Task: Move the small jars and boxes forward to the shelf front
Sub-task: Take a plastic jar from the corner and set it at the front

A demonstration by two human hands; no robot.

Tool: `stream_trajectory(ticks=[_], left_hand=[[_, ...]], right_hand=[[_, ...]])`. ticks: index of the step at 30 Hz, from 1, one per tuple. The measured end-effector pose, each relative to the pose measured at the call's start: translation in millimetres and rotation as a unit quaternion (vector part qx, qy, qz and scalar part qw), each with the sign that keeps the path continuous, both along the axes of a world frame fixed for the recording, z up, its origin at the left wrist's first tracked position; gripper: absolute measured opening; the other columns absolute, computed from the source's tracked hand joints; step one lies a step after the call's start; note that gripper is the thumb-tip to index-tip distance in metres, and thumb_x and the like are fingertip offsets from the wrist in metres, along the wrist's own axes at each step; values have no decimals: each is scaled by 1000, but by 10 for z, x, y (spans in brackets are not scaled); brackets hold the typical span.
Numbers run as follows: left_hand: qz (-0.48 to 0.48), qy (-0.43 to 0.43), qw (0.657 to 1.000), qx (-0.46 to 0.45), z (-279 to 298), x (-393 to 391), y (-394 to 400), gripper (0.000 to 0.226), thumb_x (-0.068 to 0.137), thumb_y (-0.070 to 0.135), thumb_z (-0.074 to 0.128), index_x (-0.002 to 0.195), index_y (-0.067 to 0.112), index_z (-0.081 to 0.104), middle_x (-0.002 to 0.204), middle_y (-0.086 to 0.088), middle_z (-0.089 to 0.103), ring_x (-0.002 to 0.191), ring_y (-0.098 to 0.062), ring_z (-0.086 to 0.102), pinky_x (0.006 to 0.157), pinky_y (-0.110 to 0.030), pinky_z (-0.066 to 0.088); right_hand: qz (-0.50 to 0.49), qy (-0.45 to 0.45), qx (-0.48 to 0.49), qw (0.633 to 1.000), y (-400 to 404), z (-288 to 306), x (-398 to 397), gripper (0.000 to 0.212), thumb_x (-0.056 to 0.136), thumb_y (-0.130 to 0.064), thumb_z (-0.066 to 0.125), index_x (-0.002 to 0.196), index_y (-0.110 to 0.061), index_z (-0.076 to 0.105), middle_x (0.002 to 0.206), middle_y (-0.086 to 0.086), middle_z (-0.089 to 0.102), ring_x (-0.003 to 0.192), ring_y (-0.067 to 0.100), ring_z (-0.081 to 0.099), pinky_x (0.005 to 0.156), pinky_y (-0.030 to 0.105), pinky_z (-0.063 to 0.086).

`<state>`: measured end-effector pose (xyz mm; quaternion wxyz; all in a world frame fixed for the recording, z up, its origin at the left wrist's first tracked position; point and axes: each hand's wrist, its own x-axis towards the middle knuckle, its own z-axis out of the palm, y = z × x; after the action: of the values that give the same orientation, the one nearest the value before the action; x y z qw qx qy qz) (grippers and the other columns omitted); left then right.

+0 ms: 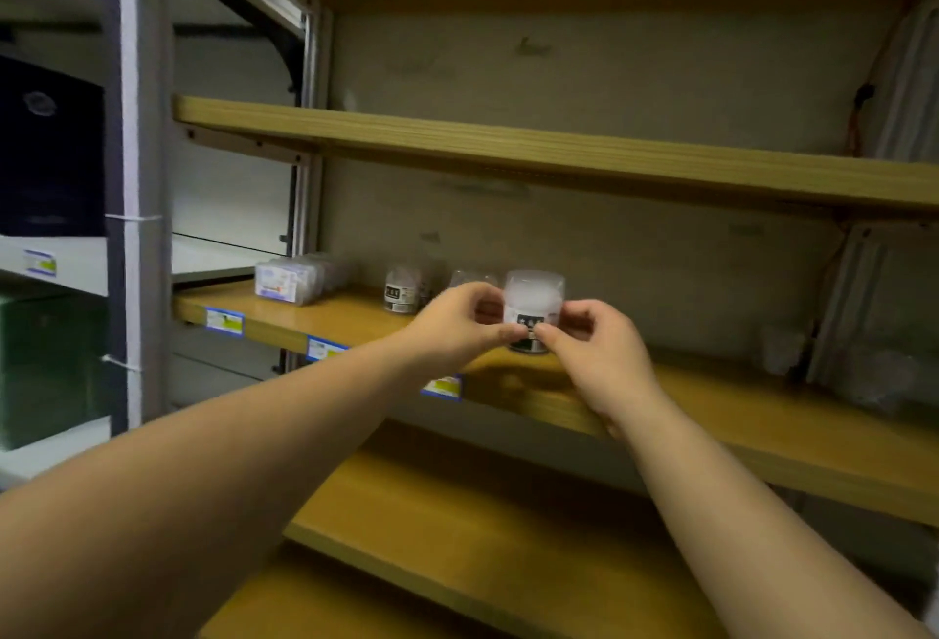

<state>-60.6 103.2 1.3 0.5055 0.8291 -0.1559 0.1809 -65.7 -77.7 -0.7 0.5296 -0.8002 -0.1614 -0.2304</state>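
1. Nearest me, my left hand (pixel 460 321) and right hand (pixel 592 341) meet over the front edge of the middle shelf (pixel 762 415), both pinching the same small jar (pixel 533 308) from either side; each grip is pressed onto its label band.
2. The jar stands upright, long axis vertical, squarely between my hands, at or just above the front edge; neither hand is clearly nearer.
3. Further back along the shelf, toward its left end, two more jars (pixel 406 290) and a row of small boxes (pixel 289 277) wait, well behind the front edge.
4. Beyond them, a pale back wall (pixel 609 89); the room is dim.
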Motion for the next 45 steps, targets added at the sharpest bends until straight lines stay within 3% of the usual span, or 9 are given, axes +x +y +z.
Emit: stream_trajectory(ticks=[4,12,14,18,25,34,37,41,45], left_hand=[[20,8,1000,20,-68,135,1055,35,84,14,80,115,5,65,105,-6,75,99,-18,72,85,-25,58],[-6,-1,998,69,-57,947,2161,30,86,24,77,111,18,61,100,6,70,90,-4,65,79,-19,50],[-15,5,997,81,-135,1054,2210,30,86,27,77,109,23,58,96,12,66,86,3,61,74,-14,48],[-27,-4,994,102,-241,1184,2252,34,84,33,78,109,26,56,96,12,67,89,-1,63,85,-25,53],[-46,5,994,98,-219,1123,2258,37,84,32,78,112,24,56,98,10,67,91,-2,63,89,-29,54],[-25,10,993,111,-114,1179,2130,38,85,31,77,117,20,60,100,10,66,89,-1,60,73,-18,46],[-17,9,990,138,-131,1225,2114,42,86,33,75,122,20,60,106,10,66,94,-5,61,79,-21,45],[-7,1,989,149,-152,1276,2106,46,87,32,74,128,18,59,108,10,65,97,-6,60,82,-21,44],[-4,17,992,124,-190,1322,2091,61,82,38,78,135,16,54,119,3,67,103,-10,62,88,-26,49]], right_hand=[[-14,19,-33,999,1119,-114,274,26,84,-27,78,106,-18,67,99,-4,71,94,14,67,82,31,55],[-45,82,10,996,2263,-97,842,36,87,-26,75,120,-18,62,109,-6,69,96,5,66,75,18,49],[-52,96,-6,994,2323,-135,910,33,89,-22,74,119,-18,61,109,-6,70,93,1,65,75,16,50],[-60,96,-17,993,2318,-214,981,32,87,-20,75,116,-17,61,109,-3,72,100,5,69,92,30,56],[-48,107,8,993,2286,-233,976,32,83,-19,78,111,-18,63,108,0,74,103,10,71,96,38,56],[-76,99,21,992,2268,-181,984,25,89,-19,72,114,-19,66,107,-7,71,100,6,66,89,25,54],[-72,114,9,991,2250,-180,1022,24,90,-19,71,114,-20,67,103,-11,70,98,5,65,81,20,50],[-81,132,-9,988,2260,-185,1067,34,89,-16,72,122,-15,66,111,-5,72,103,9,66,96,31,53],[-105,135,-26,985,2274,-186,1043,45,89,-22,73,132,-13,59,124,-1,68,111,13,64,95,28,50]])
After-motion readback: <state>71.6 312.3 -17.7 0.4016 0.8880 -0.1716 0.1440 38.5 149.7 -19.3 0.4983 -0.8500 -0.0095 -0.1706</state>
